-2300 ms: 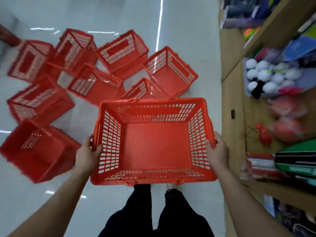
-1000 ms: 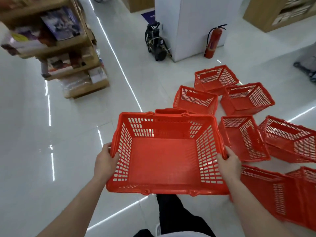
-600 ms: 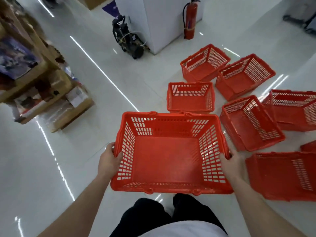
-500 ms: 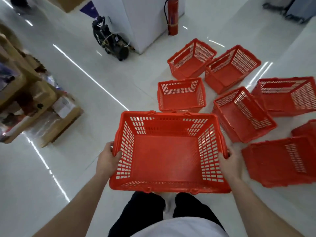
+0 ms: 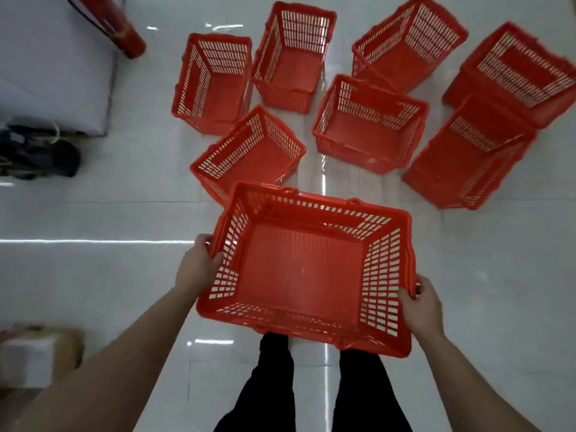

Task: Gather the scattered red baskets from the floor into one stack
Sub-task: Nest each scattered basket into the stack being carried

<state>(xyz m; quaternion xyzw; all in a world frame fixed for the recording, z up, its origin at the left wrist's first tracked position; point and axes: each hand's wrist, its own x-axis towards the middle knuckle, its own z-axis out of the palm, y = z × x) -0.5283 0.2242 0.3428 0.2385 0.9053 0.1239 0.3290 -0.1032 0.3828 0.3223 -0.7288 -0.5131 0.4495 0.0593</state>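
Note:
I hold a red plastic basket [image 5: 305,269] in front of my legs, tilted a little to the right. My left hand [image 5: 196,266] grips its left rim and my right hand [image 5: 420,307] grips its right rim. Several more red baskets stand scattered on the white floor beyond it. The nearest basket [image 5: 249,154] sits just past the held one's far left corner. Another basket [image 5: 367,126] stands in the middle, and one lying at an angle [image 5: 464,160] is at the right.
A red fire extinguisher [image 5: 124,32] stands at the top left beside a white column [image 5: 53,63]. A dark machine [image 5: 34,154] lies at the left edge. A blurred box [image 5: 34,353] shows at the lower left. My dark trouser legs [image 5: 277,385] are below the basket.
My view has swung right and down, so the scattered baskets now lie straight ahead. The held basket stays in both hands, tilted more to the right.

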